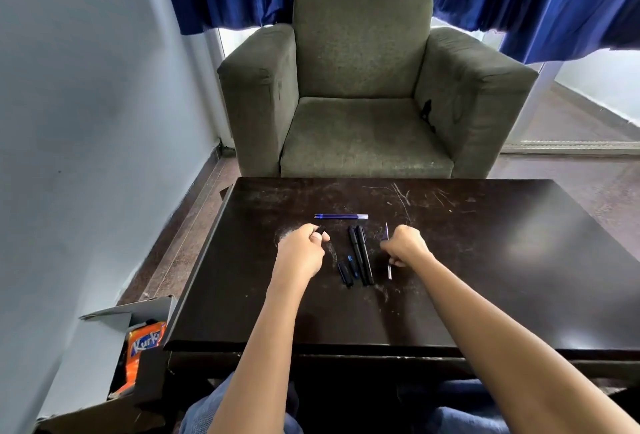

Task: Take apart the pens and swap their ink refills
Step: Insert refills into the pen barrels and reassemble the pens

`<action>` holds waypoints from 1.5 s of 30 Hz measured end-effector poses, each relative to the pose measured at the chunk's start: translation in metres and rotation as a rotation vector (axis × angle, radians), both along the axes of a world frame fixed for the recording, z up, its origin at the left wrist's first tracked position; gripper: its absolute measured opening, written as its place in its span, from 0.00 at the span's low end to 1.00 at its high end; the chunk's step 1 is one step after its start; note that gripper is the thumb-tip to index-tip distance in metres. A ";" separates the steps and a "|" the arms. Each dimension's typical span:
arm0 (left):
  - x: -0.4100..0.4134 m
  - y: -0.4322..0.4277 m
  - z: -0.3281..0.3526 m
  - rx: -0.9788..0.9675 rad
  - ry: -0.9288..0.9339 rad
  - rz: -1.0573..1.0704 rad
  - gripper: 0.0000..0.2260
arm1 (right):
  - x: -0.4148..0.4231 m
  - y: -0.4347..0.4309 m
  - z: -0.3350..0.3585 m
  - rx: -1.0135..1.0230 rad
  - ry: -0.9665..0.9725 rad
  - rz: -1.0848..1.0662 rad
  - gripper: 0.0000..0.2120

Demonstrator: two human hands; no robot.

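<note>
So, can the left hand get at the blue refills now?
Probably yes: the blue refills lie just beyond the left hand with only bare table between. But its fingers grip a black pen piece, which it may need to put down first.

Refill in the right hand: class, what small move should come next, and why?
Probably lay the thin refill down on the table, freeing the right hand: two black pens between the hands look unopened, and the left hand holds a short black piece.

Two black pens lie side by side; blue refills lie crosswise beyond them, two short black pieces just left.
</note>
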State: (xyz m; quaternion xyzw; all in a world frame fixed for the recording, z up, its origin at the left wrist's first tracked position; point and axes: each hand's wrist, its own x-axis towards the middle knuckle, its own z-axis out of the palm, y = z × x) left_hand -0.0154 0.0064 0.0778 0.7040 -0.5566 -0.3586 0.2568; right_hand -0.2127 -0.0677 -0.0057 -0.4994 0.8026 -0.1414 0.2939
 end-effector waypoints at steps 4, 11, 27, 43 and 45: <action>-0.001 -0.001 0.000 0.000 0.048 0.001 0.15 | 0.007 -0.005 0.049 -0.314 -0.414 -0.111 0.12; -0.004 0.001 0.002 -0.008 0.125 -0.031 0.14 | 0.041 0.031 0.102 -0.583 -0.960 -0.026 0.07; -0.001 -0.002 0.002 -0.026 0.174 -0.054 0.13 | 0.056 0.037 0.083 -0.363 -0.536 0.415 0.04; 0.004 -0.003 -0.003 -0.061 0.178 -0.032 0.14 | 0.045 0.033 0.004 -0.140 0.593 0.868 0.27; 0.004 -0.003 -0.004 -0.066 0.165 -0.033 0.14 | 0.047 0.032 0.001 -0.151 0.627 0.872 0.24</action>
